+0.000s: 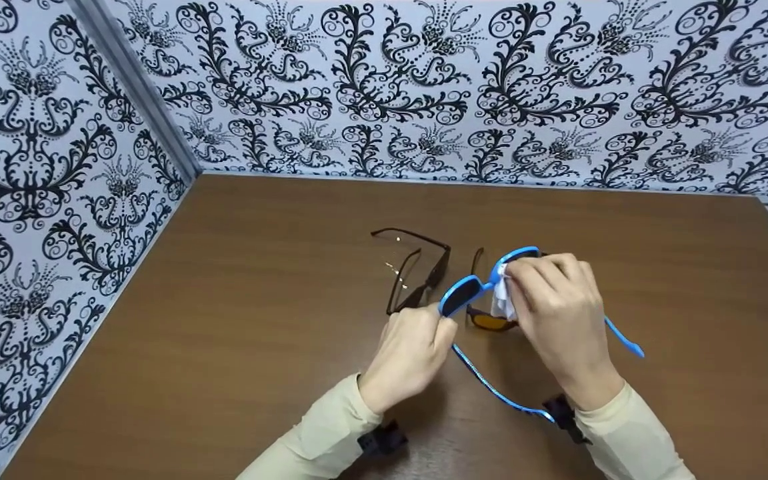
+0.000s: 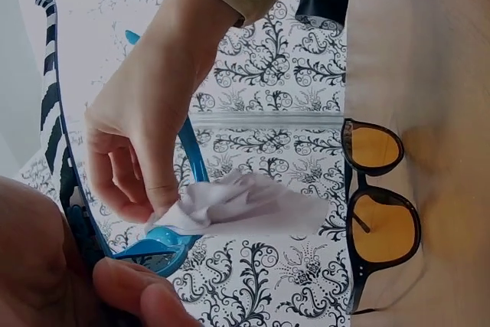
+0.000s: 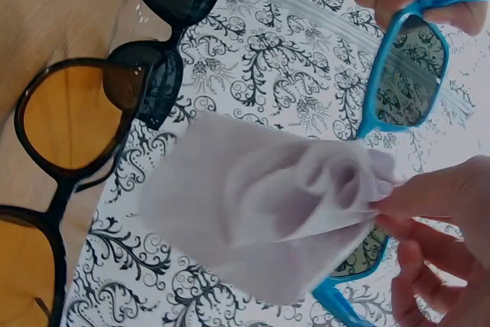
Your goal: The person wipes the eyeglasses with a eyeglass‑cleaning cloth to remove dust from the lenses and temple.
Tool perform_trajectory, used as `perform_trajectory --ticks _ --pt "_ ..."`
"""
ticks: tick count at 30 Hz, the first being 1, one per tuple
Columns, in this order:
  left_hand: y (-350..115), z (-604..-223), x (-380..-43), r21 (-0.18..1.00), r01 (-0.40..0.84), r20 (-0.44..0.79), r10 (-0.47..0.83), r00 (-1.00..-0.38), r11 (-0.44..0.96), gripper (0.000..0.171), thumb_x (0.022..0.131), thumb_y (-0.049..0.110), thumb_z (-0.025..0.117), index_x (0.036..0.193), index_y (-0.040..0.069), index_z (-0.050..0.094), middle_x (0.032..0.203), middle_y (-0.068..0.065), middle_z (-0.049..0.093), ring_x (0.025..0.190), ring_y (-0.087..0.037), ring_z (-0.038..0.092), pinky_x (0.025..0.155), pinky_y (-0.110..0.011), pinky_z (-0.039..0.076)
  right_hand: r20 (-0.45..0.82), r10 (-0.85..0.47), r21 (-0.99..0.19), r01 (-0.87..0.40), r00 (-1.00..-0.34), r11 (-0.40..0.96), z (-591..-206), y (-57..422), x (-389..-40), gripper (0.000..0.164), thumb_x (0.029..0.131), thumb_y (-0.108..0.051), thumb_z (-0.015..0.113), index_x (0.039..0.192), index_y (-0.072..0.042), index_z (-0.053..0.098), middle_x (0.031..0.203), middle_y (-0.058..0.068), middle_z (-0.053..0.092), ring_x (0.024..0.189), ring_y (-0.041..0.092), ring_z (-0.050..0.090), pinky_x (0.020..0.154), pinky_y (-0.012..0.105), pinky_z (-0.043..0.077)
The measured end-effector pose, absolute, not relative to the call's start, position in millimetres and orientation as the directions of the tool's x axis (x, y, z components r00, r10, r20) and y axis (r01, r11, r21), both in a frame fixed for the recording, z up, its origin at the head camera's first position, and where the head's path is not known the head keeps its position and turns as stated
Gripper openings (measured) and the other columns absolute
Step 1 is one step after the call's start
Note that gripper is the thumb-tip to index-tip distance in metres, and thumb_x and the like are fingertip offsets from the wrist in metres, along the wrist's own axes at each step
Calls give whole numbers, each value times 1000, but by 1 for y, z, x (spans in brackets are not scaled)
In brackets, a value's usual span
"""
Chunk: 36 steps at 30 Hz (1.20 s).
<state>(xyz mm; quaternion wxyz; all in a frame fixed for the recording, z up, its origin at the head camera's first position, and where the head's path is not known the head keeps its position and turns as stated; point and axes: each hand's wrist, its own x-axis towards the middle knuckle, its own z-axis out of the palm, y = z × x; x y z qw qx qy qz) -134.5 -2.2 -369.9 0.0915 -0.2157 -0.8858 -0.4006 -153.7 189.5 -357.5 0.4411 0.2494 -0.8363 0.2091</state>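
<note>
Blue-framed sunglasses point(image 1: 462, 296) with dark lenses are held up over the table, their temples spread toward the person. My left hand point(image 1: 412, 353) grips them at the left end of the frame, by the hinge. With thumb and fingers my right hand point(image 1: 561, 320) pinches a pale cloth point(image 3: 253, 197) against the other lens; in the right wrist view the cloth covers much of that lens and the bridge. One temple with black and white stripes inside point(image 2: 53, 112) shows in the left wrist view.
Beyond the hands, black sunglasses point(image 1: 434, 277) lie on the brown table point(image 1: 257, 300). Beside them, partly hidden by the cloth and right hand, are dark-framed glasses with orange lenses point(image 1: 491, 323). Patterned panels point(image 1: 424, 87) stand behind and at the left.
</note>
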Motion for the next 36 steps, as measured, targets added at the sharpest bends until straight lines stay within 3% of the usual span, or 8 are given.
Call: perform_trajectory --ticks 4,8,15,19,22,30,36 --pt "-2 -370 -134 650 461 340 311 -887 604 27 85 6 46 62 16 35 53 11 26 43 -2 21 38 -18 22 810 -210 -123 -509 -547 852 -359 192 -154 9 81 2 70 89 -2 68 84 12 68 78 33 53 69 46 40" --pt "-1 -371 -134 629 471 351 314 -882 618 27 84 7 46 62 16 34 54 10 25 43 -2 21 38 -18 21 824 -119 -176 -450 -554 875 -360 195 -156 8 81 4 67 88 1 67 84 15 66 76 35 54 67 48 42" --pt "0 -372 -133 591 525 416 326 -849 612 26 83 6 46 62 15 33 57 10 24 46 -4 23 39 -19 22 899 13 -240 -468 -437 850 -359 193 -159 7 82 0 65 88 1 66 85 16 65 76 37 53 66 47 38" --pt "2 -372 -132 590 534 429 325 -843 606 25 83 6 45 63 15 34 57 10 25 45 -4 24 39 -18 22 937 -10 -204 -570 -348 796 -360 192 -162 9 78 0 70 87 -1 68 85 14 67 77 37 54 69 48 35" --pt "2 -372 -133 598 540 440 321 -839 592 23 83 6 45 64 15 34 58 9 25 46 -5 25 40 -18 22 944 -76 -150 -624 -321 767 -360 192 -163 8 79 -2 71 87 -2 69 85 12 68 77 36 55 71 49 37" --pt "3 -376 -136 617 549 450 320 -834 564 22 83 4 45 65 14 37 60 8 27 48 -6 28 41 -18 23 875 -217 -93 -590 -432 802 -357 197 -160 11 79 0 73 89 -2 70 84 12 69 82 36 55 75 52 37" --pt "5 -378 -134 582 573 469 338 -816 577 21 82 5 46 66 13 35 61 8 25 48 -7 27 41 -19 22 891 -32 -234 -518 -454 823 -358 198 -160 9 79 5 65 88 2 66 84 17 65 81 38 52 73 47 40"
